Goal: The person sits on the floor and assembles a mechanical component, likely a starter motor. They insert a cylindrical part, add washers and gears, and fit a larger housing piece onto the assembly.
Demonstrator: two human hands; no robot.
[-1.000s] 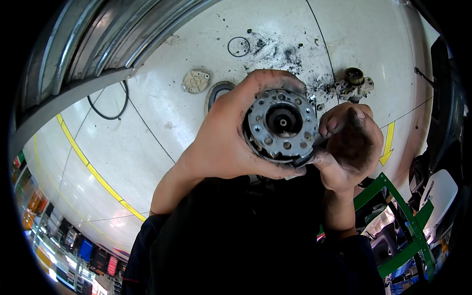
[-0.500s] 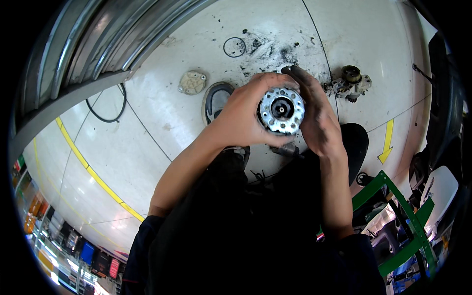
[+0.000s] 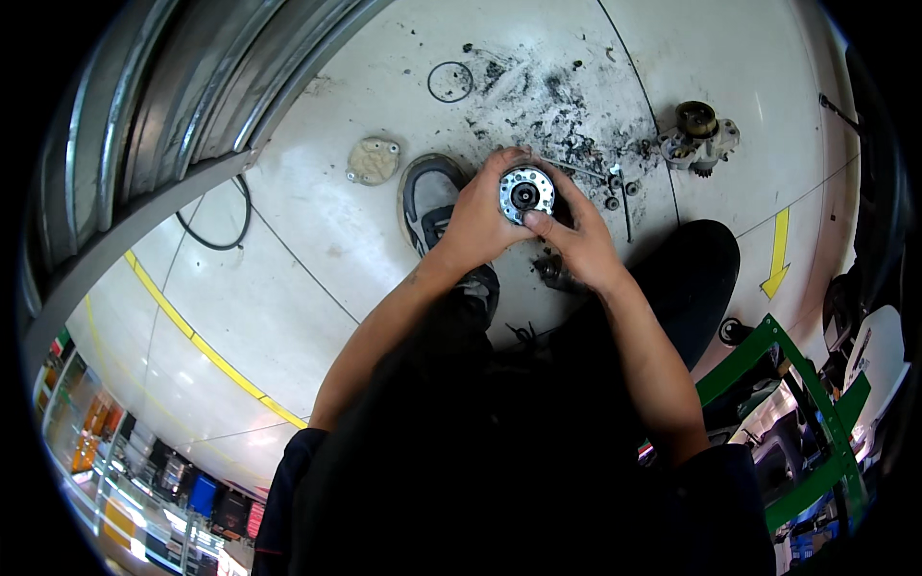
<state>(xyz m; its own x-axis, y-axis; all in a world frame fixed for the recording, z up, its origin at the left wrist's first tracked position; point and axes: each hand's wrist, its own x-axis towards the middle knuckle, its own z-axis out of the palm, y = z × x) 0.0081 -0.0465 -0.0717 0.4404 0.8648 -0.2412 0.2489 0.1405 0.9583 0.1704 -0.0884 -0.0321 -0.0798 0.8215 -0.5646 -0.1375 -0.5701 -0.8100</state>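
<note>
Both of my hands hold a round, silvery metal part [image 3: 543, 187] whose upward face has a ring of holes and a dark hub at its centre. My left hand [image 3: 480, 223] wraps around its left side. From the right, my right hand [image 3: 584, 245] grips it, thumb pressed on the near rim and fingers behind the far side, partly hidden. Under my right hand, a dark cylindrical part [image 3: 554, 272] lies on the floor, partly covered. Beyond the hands are a thin metal rod [image 3: 576, 168] and a few small nuts or bushings [image 3: 613, 203].
Black grime covers the pale floor [image 3: 317, 192] ahead. On it lie a black ring [image 3: 449, 83], a flat metal cover [image 3: 374, 161] and a metal housing with a round opening [image 3: 699, 139]. My shoe [image 3: 415, 206] is left of the hands. A green frame [image 3: 807, 394] stands right.
My hands have lowered the metal part toward the floor, slightly left. The right hand, earlier held flat along its side, now grips it with the thumb on the near rim.
</note>
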